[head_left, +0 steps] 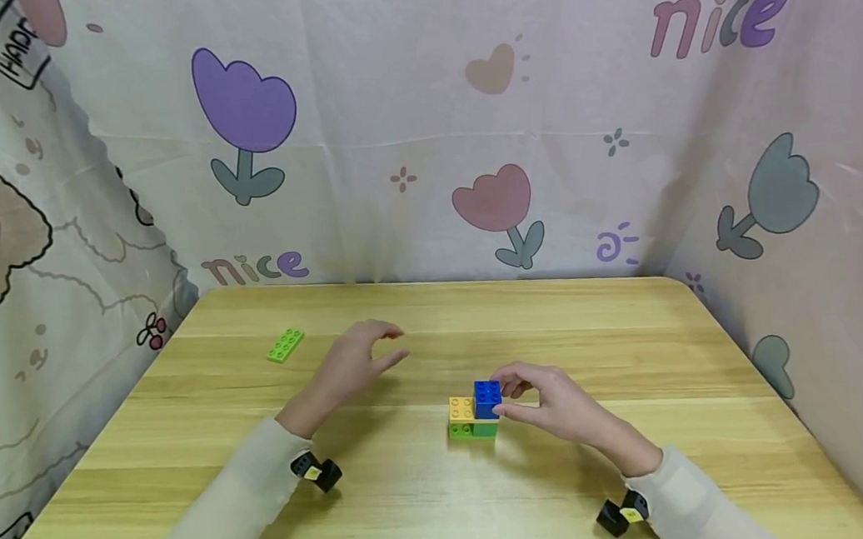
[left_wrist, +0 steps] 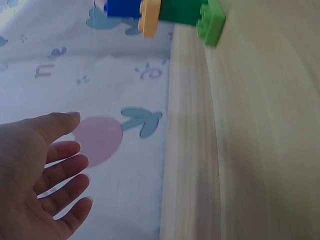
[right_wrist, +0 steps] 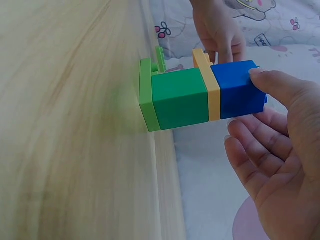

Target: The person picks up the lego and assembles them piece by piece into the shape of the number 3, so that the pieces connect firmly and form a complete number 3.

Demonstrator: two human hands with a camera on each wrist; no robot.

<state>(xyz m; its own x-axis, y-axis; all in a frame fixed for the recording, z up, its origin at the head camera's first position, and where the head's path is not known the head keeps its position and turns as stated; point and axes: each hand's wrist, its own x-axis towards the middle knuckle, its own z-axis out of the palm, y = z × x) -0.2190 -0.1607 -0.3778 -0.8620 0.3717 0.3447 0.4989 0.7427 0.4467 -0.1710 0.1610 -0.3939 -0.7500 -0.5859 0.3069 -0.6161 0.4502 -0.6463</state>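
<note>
A person sits at a pale wooden table [head_left: 631,322] walled in by a pastel cloth backdrop printed with tulips [head_left: 406,121]. Near the table's centre stands a small stack of plastic building bricks [head_left: 474,413]: a light green flat plate at the bottom, a dark green block [right_wrist: 180,99] on it, a thin yellow plate [head_left: 460,408] above, and a blue square brick [head_left: 487,398] on top, sitting over the right half.

The right hand [head_left: 561,406] reaches in from five o'clock. Its thumb and fingertips are on the blue square brick, thumb on one side and fingers curved round the other, seemingly pressing or steadying it on the stack.

The left hand [head_left: 351,367], at about ten o'clock from the stack, hovers above the table, fingers loosely spread, holding nothing and well apart from the bricks.

A separate light green flat studded plate [head_left: 285,345] lies alone further off at ten o'clock, near the table's left edge.
</note>
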